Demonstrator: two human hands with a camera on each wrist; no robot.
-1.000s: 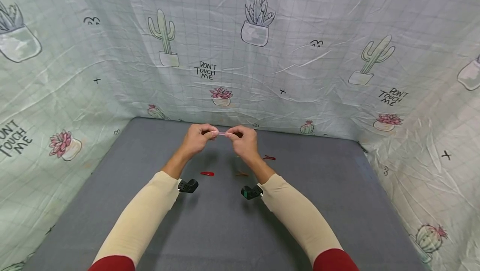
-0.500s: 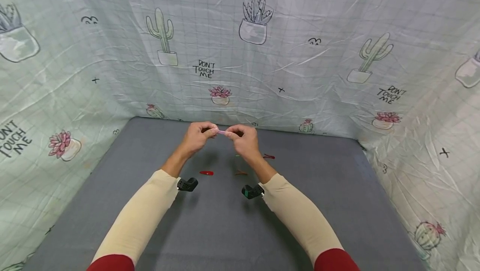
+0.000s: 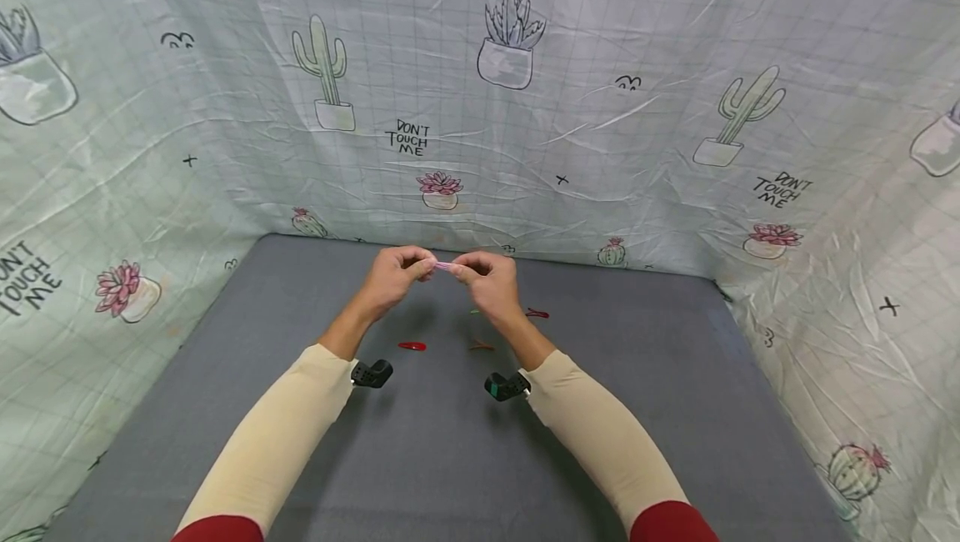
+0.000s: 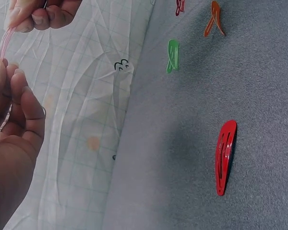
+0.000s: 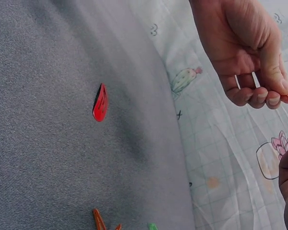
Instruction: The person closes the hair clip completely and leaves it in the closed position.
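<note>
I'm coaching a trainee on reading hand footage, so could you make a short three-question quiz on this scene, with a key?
1. True or false: the left hand and right hand pinch the same hair clip.
2. What colour is the held clip? A) blue B) pink C) yellow
3. How many clips show on the gray table?

Key:
1. True
2. B
3. Four: bright red clip, green clip, orange clip and dark red clip.
</note>
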